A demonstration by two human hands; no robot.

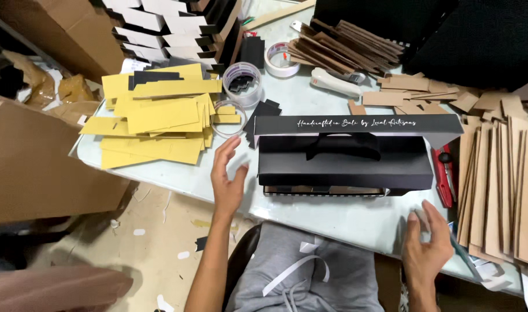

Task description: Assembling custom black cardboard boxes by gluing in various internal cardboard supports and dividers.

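Flanking a long black gift box [339, 164] that lies near the front edge of the pale table [344, 216], both hands hover with nothing held. Left hand [228, 176]: fingers spread and raised, palm turned toward the box's left end, just beside it but not touching. Right hand [428, 240]: fingers loosely parted, resting at or just above the tabletop, below the box's right end and apart from it. The box's lid flap [356, 123], a long black strip with white script, stands open along the far edge, and a black ribbon bow [343, 144] sits on the top face. Judged from its thin folded walls, the box is light and fairly stiff paperboard, easily dented at the corners and liable to flex along its length; its matte surface probably gives fair grip. A hold at both short ends, palms flat against the sides, looks safest, sparing the bow and the flap. Surrounding items: stacked yellow card pieces [160, 118] to the left, tape rolls [243, 81] behind, brown card strips [500, 185] to the right, and a red utility knife [444, 176] just beside the box's right end.
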